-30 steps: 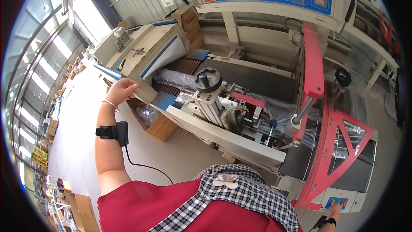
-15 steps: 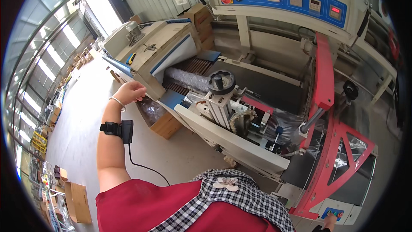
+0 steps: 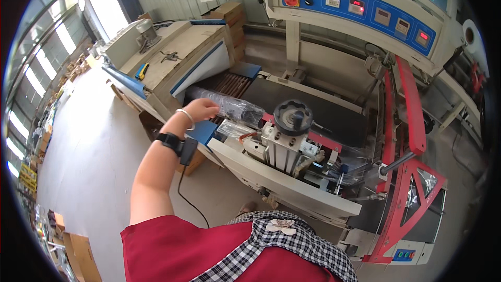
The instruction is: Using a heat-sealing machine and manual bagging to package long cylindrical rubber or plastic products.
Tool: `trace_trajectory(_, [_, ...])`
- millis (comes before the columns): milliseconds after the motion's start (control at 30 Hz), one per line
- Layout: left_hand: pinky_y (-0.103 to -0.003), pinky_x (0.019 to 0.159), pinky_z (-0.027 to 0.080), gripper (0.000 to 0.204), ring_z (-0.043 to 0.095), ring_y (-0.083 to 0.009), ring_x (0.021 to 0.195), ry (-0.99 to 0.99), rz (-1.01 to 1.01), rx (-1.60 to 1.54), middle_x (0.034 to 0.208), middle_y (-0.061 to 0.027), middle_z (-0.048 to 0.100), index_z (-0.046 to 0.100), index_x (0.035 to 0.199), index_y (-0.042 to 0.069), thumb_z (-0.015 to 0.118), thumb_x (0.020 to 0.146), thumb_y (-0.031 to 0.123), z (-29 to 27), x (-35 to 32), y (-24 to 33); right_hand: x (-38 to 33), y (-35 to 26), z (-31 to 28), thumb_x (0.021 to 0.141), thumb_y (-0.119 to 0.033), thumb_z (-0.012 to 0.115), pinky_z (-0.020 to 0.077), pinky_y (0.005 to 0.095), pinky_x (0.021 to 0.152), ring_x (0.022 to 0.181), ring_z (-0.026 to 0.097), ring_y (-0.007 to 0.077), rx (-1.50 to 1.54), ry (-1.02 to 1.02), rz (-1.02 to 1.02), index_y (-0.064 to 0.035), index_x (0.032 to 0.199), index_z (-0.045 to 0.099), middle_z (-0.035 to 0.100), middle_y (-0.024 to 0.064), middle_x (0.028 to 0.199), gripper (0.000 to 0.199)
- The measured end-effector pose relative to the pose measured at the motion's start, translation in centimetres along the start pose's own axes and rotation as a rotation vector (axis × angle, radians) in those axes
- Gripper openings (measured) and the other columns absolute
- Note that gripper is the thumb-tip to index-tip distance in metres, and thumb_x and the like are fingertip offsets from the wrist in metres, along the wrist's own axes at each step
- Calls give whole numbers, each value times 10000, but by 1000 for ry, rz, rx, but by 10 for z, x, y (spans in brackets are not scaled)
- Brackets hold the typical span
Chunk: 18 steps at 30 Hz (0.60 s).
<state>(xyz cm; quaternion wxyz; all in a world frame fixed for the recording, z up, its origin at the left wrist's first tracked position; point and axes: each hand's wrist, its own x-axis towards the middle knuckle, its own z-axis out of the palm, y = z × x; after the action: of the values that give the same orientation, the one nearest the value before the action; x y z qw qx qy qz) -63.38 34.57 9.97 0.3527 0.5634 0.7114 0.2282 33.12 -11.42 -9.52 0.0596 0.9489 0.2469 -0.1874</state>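
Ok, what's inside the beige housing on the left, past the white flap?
The white flap covers the inside of the beige housing. Before it, brown rollers and a plastic-wrapped bundle show; whether the bundle reaches inside can't be told.

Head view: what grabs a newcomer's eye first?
Probably the bright red triangular frame at lower right and the blue control panel with lit red digits at upper right. Near the centre, a black handwheel tops a metal post. Left of it, the left hand is at a plastic-wrapped bundle; contact is unclear.
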Motion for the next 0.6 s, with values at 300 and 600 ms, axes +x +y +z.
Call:
trace_trajectory(300, [-319, 749, 535, 314, 624, -155, 825, -249, -171, -398, 986, -51, 675, 665, 1160, 28, 672, 906, 212, 122, 214, -124, -238, -84, 76, 891, -372, 538, 443, 473, 984, 1152, 568, 417, -24, -45, -34, -13, 1202, 622, 613, 257, 1193, 482])
trace_trajectory(600, [-379, 941, 507, 475, 662, -302, 1079, 87, -40, 217, 1129, -233, 680, 646, 1128, -76, 687, 806, 270, 69, 249, -178, -390, -115, 165, 888, -327, 533, 469, 465, 927, 1069, 601, 402, -32, -122, -107, -38, 1130, 654, 642, 233, 1101, 396])
